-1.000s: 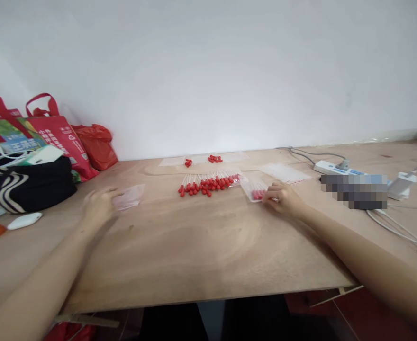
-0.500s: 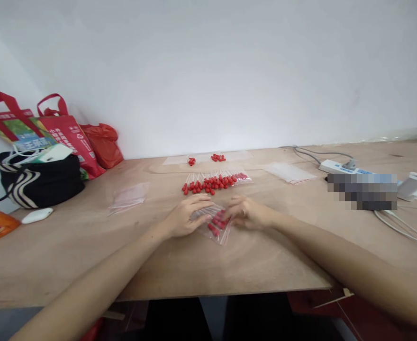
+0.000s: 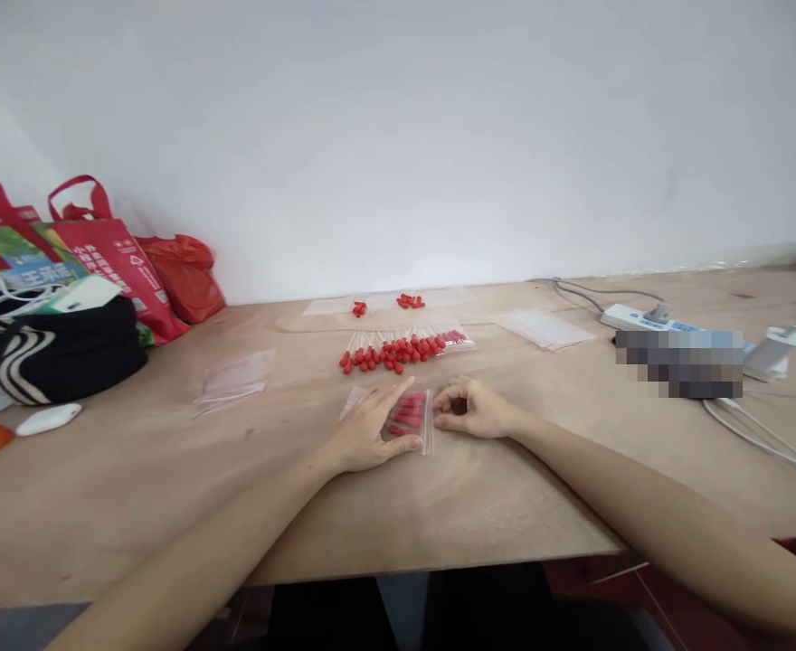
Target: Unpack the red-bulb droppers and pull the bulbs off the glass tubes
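On the worktop (image 3: 506, 506), holding a bag (image 3: 423, 423) of red pieces (image 3: 409, 411) under a spread left hand (image 3: 369, 429), likely for steadiness; with the right hand (image 3: 474, 411) curled narrow beside the zip (image 3: 429, 427); cannot tell if pinching.

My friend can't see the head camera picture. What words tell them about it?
A person's left hand lies over a clear bag of red pieces on a wooden table, the right hand curled beside the bag. Beyond lies a pile of red-tipped sticks; shopping bags are left, a power strip right.
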The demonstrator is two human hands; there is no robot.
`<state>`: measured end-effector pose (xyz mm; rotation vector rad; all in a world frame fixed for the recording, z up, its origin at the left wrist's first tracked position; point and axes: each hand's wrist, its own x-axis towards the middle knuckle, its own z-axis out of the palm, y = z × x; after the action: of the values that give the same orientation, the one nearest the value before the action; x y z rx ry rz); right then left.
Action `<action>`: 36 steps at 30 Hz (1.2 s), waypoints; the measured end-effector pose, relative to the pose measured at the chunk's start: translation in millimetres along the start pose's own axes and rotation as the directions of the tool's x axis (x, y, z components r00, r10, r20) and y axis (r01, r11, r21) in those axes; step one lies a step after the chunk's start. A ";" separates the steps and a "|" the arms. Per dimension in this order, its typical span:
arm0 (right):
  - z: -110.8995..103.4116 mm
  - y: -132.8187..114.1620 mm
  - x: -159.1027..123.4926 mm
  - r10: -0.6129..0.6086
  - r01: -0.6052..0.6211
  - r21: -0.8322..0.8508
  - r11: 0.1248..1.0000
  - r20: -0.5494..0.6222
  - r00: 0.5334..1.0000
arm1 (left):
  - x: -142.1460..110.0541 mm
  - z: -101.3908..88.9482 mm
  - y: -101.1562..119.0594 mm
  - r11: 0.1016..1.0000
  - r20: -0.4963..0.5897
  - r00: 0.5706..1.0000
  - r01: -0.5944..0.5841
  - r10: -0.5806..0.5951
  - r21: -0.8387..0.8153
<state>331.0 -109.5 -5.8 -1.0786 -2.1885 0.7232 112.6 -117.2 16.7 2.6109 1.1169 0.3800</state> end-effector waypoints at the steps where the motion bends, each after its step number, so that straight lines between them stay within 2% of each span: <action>1: 0.8 -0.7 0.8 0.027 -0.027 0.014 1.000 0.013 1.000 | -0.6 0.9 1.6 1.000 -0.014 1.000 0.006 -0.006 0.002; 6: 5.5 0.1 5.4 0.219 -0.221 0.073 0.972 0.037 0.975 | -0.2 1.5 4.8 0.999 -0.035 0.999 0.030 -0.030 0.013; 10: 4.8 -6.7 6.8 0.283 -0.285 0.086 0.955 0.033 0.958 | 0.4 2.5 3.9 0.999 -0.038 0.999 0.030 -0.030 0.019; 17: -0.1 -28.1 8.2 0.427 -0.427 -0.021 0.904 0.030 0.904 | 0.6 4.1 3.1 0.999 -0.057 0.998 0.028 -0.027 0.027; 23: 3.7 -33.4 8.6 0.481 -0.480 -0.050 0.876 0.004 0.877 | -0.1 6.2 7.5 0.998 -0.077 0.996 0.052 -0.049 0.039; 29: 7.5 -31.7 8.2 0.485 -0.485 -0.042 0.874 -0.008 0.875 | 4.0 7.5 8.5 0.998 -0.092 0.995 0.048 -0.044 0.039; 31: 7.4 -30.8 7.7 0.481 -0.481 -0.029 0.876 -0.015 0.877 | 12.8 5.1 2.5 0.998 -0.079 0.997 -0.006 0.011 0.058; 33: 7.1 -29.6 7.1 0.472 -0.472 -0.006 0.882 -0.023 0.881 | 25.0 1.6 -5.7 0.987 -0.077 0.989 -0.122 0.130 0.108; 36: 6.6 -27.0 6.2 0.469 -0.468 0.044 0.883 -0.032 0.883 | 43.5 -3.0 -15.4 0.915 -0.053 0.930 -0.346 0.364 0.208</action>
<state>309.6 -119.9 9.8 -1.6166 -1.8805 0.9297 130.4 -74.6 19.8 3.0060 0.7286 0.4908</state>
